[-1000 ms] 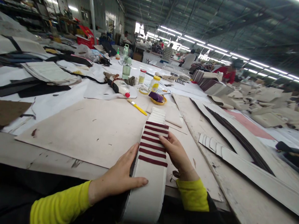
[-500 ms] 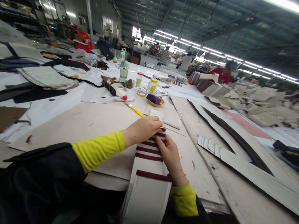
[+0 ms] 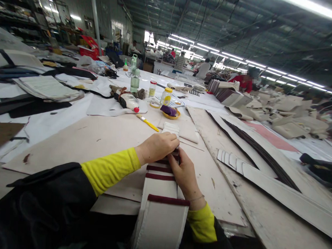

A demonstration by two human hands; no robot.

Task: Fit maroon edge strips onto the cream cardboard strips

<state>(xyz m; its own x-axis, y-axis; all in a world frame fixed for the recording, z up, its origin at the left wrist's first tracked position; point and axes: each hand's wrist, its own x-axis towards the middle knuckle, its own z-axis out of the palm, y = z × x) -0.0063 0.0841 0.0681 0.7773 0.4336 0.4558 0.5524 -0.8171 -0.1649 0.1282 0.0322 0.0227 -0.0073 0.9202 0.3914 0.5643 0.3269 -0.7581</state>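
Note:
A row of overlapping cream strips (image 3: 160,183), each with a maroon edge, runs over the near edge of the board. One long strip (image 3: 164,226) hangs toward my body, its maroon end on top. My left hand (image 3: 159,146) is closed at the far end of the row, its fingertips pinching a strip edge. Beside it, my right hand (image 3: 185,173) grips the row's right side, thumb on top of the maroon edges. The fingertips of both hands nearly meet and hide the strip ends between them. Just beyond lie small white ribbed pieces (image 3: 170,128).
A yellow-handled brush (image 3: 148,123) lies beyond my left hand. Farther back are a yellow dish (image 3: 174,114) with purple cloth, a yellow-lidded jar (image 3: 166,96) and a green bottle (image 3: 135,82). Long cream panels (image 3: 273,199) and dark strips (image 3: 260,155) lie right. A person in red (image 3: 242,82) is behind.
My hands have drawn closer together at the far end of the row, and my left fingers now cover more maroon edges. The camera view has shifted slightly.

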